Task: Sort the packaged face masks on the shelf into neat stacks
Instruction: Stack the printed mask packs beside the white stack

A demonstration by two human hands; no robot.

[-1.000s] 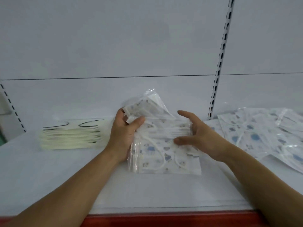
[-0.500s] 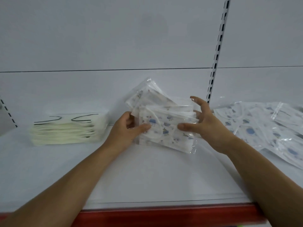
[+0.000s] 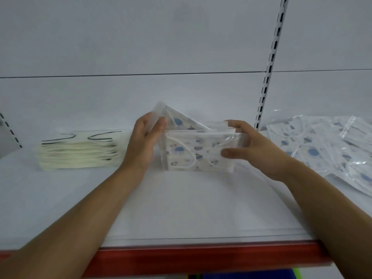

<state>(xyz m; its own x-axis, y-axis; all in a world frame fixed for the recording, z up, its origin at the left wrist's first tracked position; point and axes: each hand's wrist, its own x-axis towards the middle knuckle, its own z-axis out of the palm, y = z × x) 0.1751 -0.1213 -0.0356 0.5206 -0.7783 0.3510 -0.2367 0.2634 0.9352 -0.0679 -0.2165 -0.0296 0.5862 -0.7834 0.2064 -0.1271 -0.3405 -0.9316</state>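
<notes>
As your forearms cross the red front lip [image 3: 201, 256] of the shelf [image 3: 181, 208], both hands meet mid-shelf on one bundle of printed mask packs [image 3: 199, 156]. The bundle stands on its long edge on the shelf, front pack facing you, with blue cartoon print and white ear loops showing through clear wrap. Your left hand [image 3: 144, 144] grips the bundle's left end, fingers curled round a rear pack that tilts up out of line. Your right hand [image 3: 259, 152] pinches the right end, thumb on the front face, fingers over the top edge. Just beside your left hand, a cream mask stack [image 3: 78, 152] lies flat and squared. To the right, apart from the bundle, loose printed packs [image 3: 326, 150] lie spread and overlapping. Behind, a slotted upright [image 3: 267, 77] runs up the white back panel [image 3: 141, 47].
</notes>
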